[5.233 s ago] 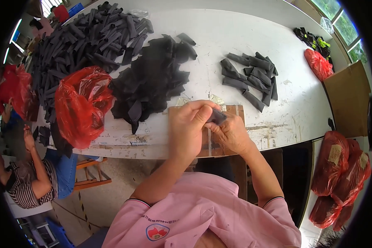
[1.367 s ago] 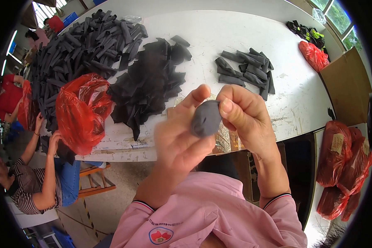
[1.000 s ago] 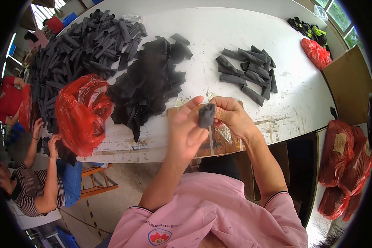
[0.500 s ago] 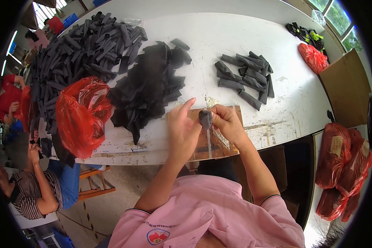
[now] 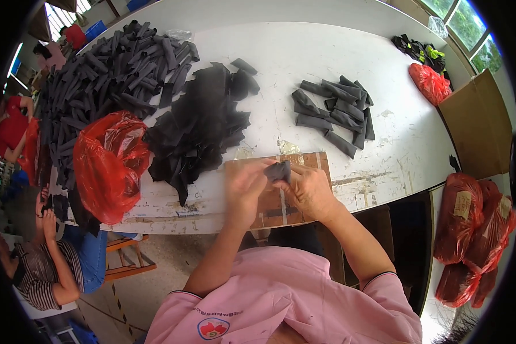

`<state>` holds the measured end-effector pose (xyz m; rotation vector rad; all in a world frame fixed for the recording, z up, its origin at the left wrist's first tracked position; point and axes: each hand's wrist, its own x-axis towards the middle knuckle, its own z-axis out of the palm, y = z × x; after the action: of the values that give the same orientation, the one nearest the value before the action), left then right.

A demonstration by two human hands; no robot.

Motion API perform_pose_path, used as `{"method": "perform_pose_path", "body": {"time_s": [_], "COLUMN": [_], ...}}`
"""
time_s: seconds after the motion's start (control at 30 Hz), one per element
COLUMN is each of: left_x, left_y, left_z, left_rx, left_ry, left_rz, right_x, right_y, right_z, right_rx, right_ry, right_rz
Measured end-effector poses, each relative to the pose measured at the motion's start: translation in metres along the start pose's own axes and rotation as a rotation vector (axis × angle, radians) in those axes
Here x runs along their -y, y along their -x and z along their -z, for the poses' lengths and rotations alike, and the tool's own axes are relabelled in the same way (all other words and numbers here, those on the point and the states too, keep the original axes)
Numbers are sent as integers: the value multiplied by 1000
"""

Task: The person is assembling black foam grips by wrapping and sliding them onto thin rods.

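Observation:
A small dark grey fabric tube (image 5: 278, 171) is between my hands, over a brown board (image 5: 322, 164) at the table's near edge. My right hand (image 5: 312, 194) is closed on its right end, with the thumb underneath. At the left end of the tube is my left hand (image 5: 247, 188), smeared by motion, so its finger position is unclear. Left of my hands lies a heap of flat black fabric pieces (image 5: 195, 126). A smaller group of dark grey rolled tubes (image 5: 344, 112) rests on the table beyond my right hand.
A big pile of grey tubes (image 5: 109, 71) covers the far left, with a red plastic bag (image 5: 109, 172) before it. A cardboard box (image 5: 476, 123) and red bags (image 5: 467, 229) stand at right. Another person (image 5: 51, 269) sits at left, near a wooden stool (image 5: 126, 258).
The fabric tube has turned from nearly upright to lying sideways. My left hand, spread beside it before, has moved slightly down and blurs at its left end. My right hand has shifted down and left.

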<state>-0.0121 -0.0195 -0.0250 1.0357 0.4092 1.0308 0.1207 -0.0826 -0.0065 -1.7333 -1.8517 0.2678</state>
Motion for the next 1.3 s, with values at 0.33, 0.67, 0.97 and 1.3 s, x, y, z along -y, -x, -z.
{"method": "perform_pose_path", "body": {"time_s": [0.33, 0.67, 0.97, 1.3], "left_x": [-22, -28, -21, -17], "left_y": [-38, -24, -22, -12], "left_z": [-13, -16, -24, -8], "left_rx": [510, 267, 137, -15], "left_ry": [-383, -638, -465, 307], "left_rz": [226, -64, -172, -3], "right_x": [-19, 0, -5, -5], "right_y": [12, 0, 1, -5], "right_z": [-32, 1, -20, -13], "right_rx": [-162, -97, -165, -30], "right_ry": [-262, -91, -4, 65], "right_rz": [-21, 26, 15, 17]}}
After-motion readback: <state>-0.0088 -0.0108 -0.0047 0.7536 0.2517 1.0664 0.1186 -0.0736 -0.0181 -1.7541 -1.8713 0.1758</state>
